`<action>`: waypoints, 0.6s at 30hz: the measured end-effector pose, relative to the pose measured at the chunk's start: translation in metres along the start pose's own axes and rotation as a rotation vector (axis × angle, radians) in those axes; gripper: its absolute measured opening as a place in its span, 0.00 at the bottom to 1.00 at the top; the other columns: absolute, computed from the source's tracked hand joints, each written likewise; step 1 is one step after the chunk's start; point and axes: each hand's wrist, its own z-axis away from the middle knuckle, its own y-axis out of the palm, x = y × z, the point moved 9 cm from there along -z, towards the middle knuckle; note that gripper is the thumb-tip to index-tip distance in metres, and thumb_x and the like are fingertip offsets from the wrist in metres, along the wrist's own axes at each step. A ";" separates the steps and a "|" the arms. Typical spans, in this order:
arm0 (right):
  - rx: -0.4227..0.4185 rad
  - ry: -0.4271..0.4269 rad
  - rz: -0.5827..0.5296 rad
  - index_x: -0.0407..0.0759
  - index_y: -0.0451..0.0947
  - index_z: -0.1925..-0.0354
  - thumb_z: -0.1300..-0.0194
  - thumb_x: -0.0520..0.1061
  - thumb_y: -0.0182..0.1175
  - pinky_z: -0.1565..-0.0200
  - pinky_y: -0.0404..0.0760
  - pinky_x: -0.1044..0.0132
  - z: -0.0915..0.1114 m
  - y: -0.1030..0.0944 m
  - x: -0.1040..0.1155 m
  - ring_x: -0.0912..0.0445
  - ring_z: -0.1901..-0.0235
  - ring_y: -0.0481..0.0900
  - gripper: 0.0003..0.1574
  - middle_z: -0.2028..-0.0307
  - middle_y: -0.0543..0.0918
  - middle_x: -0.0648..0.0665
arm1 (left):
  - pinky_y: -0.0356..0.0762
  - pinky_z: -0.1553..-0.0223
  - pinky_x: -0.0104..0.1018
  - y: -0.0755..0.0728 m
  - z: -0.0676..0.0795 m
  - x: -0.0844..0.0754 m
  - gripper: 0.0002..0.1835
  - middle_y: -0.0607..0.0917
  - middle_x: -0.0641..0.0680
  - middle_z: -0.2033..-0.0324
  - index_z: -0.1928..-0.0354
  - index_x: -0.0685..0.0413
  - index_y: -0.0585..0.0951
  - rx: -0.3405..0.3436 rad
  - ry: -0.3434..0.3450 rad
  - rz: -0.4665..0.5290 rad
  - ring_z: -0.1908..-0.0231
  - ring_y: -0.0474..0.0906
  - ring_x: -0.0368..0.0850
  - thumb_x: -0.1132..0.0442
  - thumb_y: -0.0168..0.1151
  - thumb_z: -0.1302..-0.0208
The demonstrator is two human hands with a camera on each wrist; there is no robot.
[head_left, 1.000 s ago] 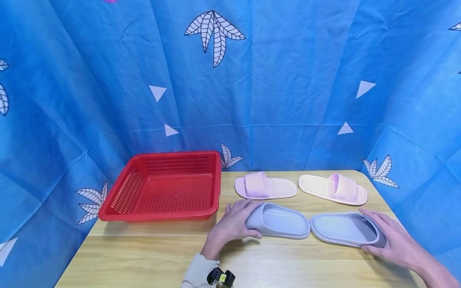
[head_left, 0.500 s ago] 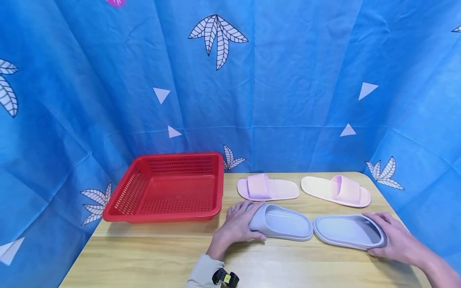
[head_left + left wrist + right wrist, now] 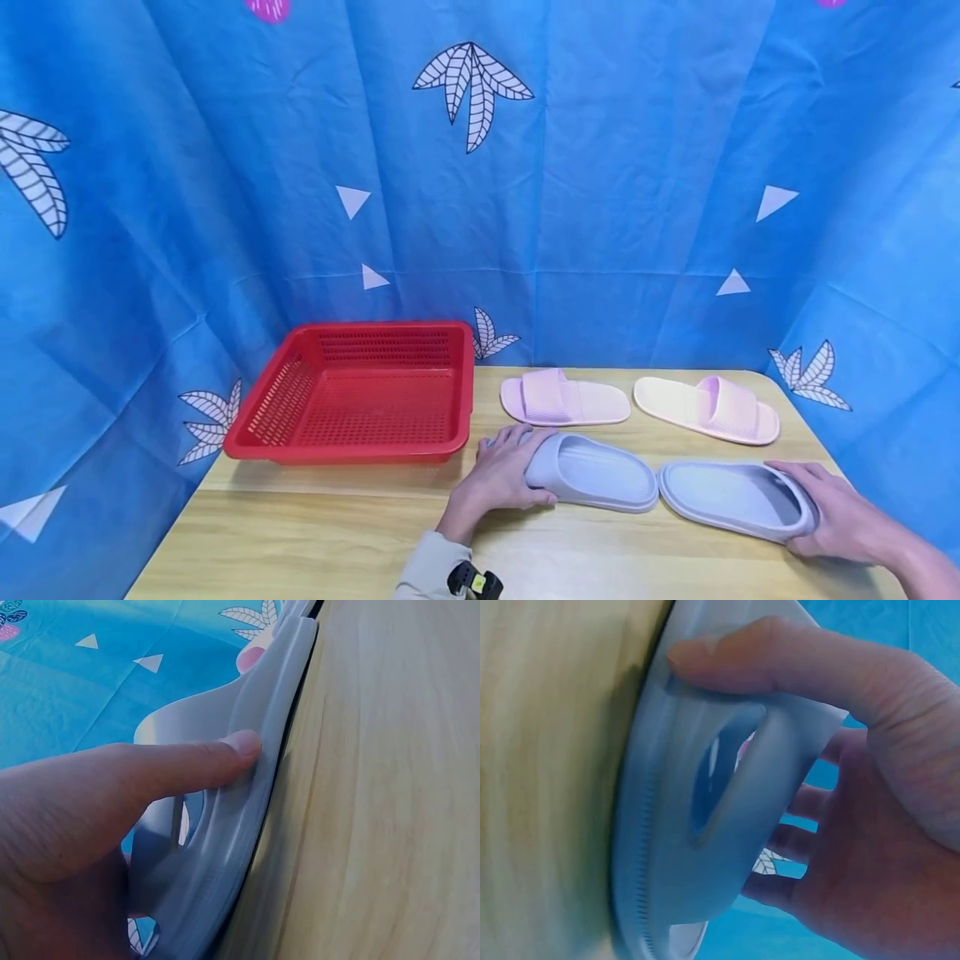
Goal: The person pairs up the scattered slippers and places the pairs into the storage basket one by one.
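Two grey-lavender slide slippers lie heel to heel on the wooden table. My left hand (image 3: pixel 504 475) grips the toe end of the left grey slipper (image 3: pixel 606 473); in the left wrist view its thumb (image 3: pixel 217 761) presses the slipper's side. At the other end, my right hand (image 3: pixel 843 518) holds the right grey slipper (image 3: pixel 723 493) by the toe. The right wrist view shows the right thumb (image 3: pixel 735 660) on that slipper's side and the other fingers around the far side. Both soles sit on or very close to the table.
Behind the grey pair lie a left pink slipper (image 3: pixel 603 403) and a right pink slipper (image 3: pixel 671 396). A red plastic basket (image 3: pixel 348 455) stands at the left back of the table (image 3: pixel 322 542). A blue patterned curtain (image 3: pixel 615 208) surrounds the back and sides.
The head view has shifted slightly. My right hand has edged outward around its slipper's toe, and that toe sits slightly nearer me. My left hand keeps its hold.
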 end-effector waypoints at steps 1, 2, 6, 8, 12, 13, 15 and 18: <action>0.004 0.010 0.005 0.44 0.71 0.43 0.87 0.53 0.82 0.67 0.69 0.65 0.000 0.000 -0.001 0.59 0.60 0.69 0.65 0.55 0.74 0.43 | 0.62 0.50 0.59 0.000 0.000 0.000 0.52 0.66 0.48 0.39 0.30 0.23 0.56 -0.002 -0.002 0.003 0.40 0.60 0.51 0.35 0.72 0.59; 0.010 0.017 0.006 0.44 0.71 0.44 0.87 0.54 0.82 0.68 0.68 0.65 0.001 0.000 -0.001 0.59 0.61 0.70 0.63 0.55 0.74 0.43 | 0.62 0.50 0.60 0.001 -0.001 0.000 0.52 0.66 0.48 0.39 0.30 0.23 0.56 0.000 -0.005 0.004 0.40 0.60 0.51 0.35 0.71 0.59; 0.016 0.015 -0.042 0.43 0.71 0.46 0.85 0.52 0.82 0.68 0.68 0.67 0.002 0.002 -0.002 0.64 0.61 0.68 0.60 0.56 0.74 0.44 | 0.62 0.50 0.58 0.001 -0.002 0.000 0.52 0.66 0.47 0.39 0.31 0.22 0.57 -0.010 -0.016 -0.003 0.41 0.61 0.50 0.34 0.72 0.60; 0.026 0.019 -0.093 0.41 0.70 0.45 0.83 0.50 0.82 0.67 0.69 0.69 0.003 0.003 -0.003 0.67 0.61 0.68 0.59 0.56 0.74 0.45 | 0.63 0.51 0.56 0.000 -0.002 0.000 0.51 0.67 0.47 0.39 0.31 0.22 0.57 -0.016 -0.019 -0.005 0.42 0.61 0.50 0.34 0.72 0.60; 0.068 0.036 -0.172 0.38 0.68 0.44 0.77 0.46 0.81 0.66 0.69 0.72 0.004 0.006 -0.005 0.69 0.61 0.69 0.57 0.57 0.76 0.46 | 0.63 0.51 0.56 -0.002 -0.001 -0.002 0.51 0.67 0.46 0.40 0.32 0.22 0.59 -0.019 -0.031 -0.002 0.42 0.61 0.49 0.34 0.72 0.61; 0.073 0.039 -0.181 0.38 0.68 0.44 0.76 0.46 0.81 0.66 0.69 0.72 0.004 0.006 -0.005 0.69 0.61 0.69 0.57 0.57 0.76 0.46 | 0.63 0.51 0.56 -0.003 -0.001 -0.003 0.51 0.68 0.46 0.41 0.32 0.22 0.59 -0.023 -0.031 0.000 0.42 0.61 0.49 0.34 0.73 0.62; 0.055 0.035 -0.181 0.36 0.68 0.45 0.75 0.46 0.81 0.66 0.69 0.72 0.005 0.003 -0.004 0.69 0.62 0.69 0.56 0.57 0.75 0.45 | 0.63 0.52 0.56 -0.004 -0.001 -0.003 0.52 0.68 0.46 0.41 0.32 0.21 0.59 -0.040 -0.032 -0.006 0.42 0.61 0.48 0.33 0.73 0.63; -0.027 0.034 -0.163 0.34 0.69 0.47 0.77 0.47 0.82 0.66 0.68 0.72 0.002 -0.009 -0.003 0.68 0.62 0.69 0.56 0.57 0.75 0.44 | 0.63 0.53 0.57 -0.010 -0.001 -0.007 0.52 0.69 0.45 0.41 0.33 0.17 0.58 -0.090 -0.017 -0.023 0.43 0.62 0.48 0.31 0.72 0.64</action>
